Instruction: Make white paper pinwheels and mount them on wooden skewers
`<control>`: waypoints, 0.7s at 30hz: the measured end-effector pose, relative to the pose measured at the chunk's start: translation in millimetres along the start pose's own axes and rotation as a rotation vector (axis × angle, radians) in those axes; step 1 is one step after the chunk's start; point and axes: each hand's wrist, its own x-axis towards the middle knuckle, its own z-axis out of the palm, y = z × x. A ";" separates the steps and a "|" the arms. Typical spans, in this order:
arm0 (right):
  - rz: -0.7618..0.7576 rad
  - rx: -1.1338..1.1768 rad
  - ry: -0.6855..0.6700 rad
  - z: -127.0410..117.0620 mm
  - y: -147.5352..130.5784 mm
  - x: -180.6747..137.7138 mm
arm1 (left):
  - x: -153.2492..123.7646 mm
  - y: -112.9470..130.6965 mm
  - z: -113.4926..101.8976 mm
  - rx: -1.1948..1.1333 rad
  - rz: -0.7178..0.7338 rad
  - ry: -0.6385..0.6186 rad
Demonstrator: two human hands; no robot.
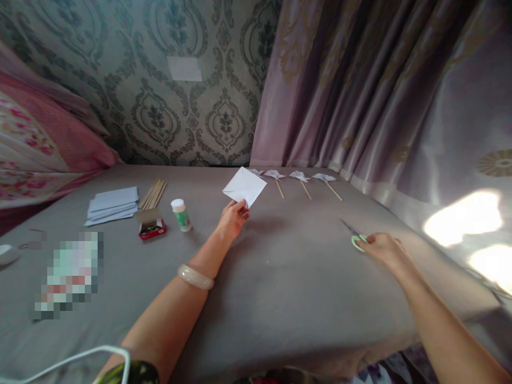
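Note:
Between the fingers of my left hand is a square sheet of white paper, pinched at its lower corner and held up above the table. Slits or creases run in from the paper's corners. Over on the right, my right hand grips a pair of scissors with pale green handles, low over the cloth. The blades point up and left, away from the paper; how far they are parted is hard to see. Behind the paper stretches a row of paper pinwheels on sticks, one partly hidden by the sheet.
At the left lie a stack of white paper, a bundle of wooden sticks, an open red box of small items and a green-and-white glue bottle. A blurred-out object is nearer. A white cable crosses the lower left.

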 end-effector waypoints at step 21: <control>0.065 -0.147 0.118 18.8 8.6 -14.6 | -1.1 -1.4 0.1 0.085 -0.007 -0.043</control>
